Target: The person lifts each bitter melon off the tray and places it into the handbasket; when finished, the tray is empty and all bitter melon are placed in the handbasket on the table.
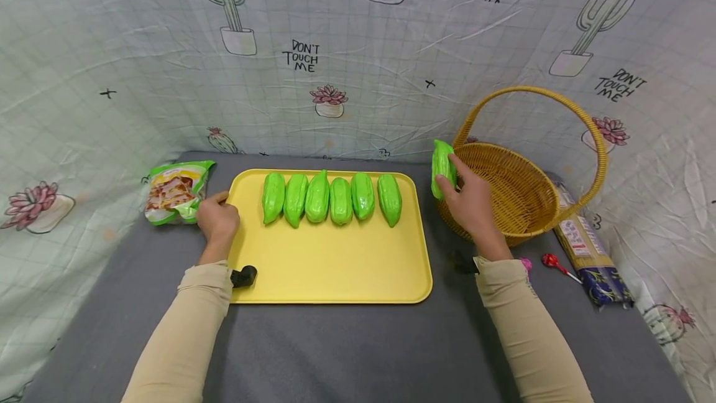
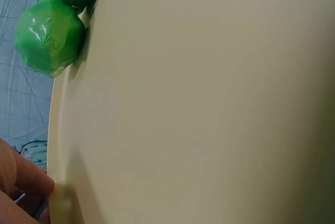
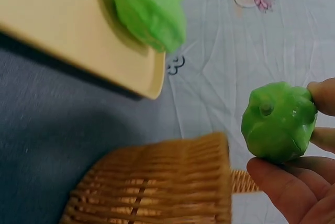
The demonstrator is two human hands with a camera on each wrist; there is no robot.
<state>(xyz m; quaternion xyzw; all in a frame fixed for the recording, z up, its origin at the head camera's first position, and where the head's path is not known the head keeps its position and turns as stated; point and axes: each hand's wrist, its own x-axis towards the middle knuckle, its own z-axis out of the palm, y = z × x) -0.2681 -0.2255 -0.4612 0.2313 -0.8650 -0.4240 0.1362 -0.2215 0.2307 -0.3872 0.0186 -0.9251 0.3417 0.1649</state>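
My left hand (image 1: 218, 219) grips the left rim of the yellow tray (image 1: 330, 266). In the left wrist view, fingertips (image 2: 42, 181) press at that rim. Several glossy green bitter melons (image 1: 317, 198) lie in a row along the tray's far side, the rightmost one (image 1: 390, 199) a little apart from the others. My right hand (image 1: 472, 204) holds another bitter melon (image 1: 439, 170) up by the near left rim of the wicker basket (image 1: 526, 204). Thumb and fingers pinch it from both sides in the right wrist view, its stubby end (image 3: 267, 108) facing the camera.
A tall handle (image 1: 601, 142) arches over the basket. At the tray's left lies a food packet (image 1: 176, 193). Beside the basket are a noodle packet (image 1: 587, 247) and a red lollipop (image 1: 550, 260). A patterned cloth (image 1: 358, 48) hangs behind the grey table (image 1: 347, 353).
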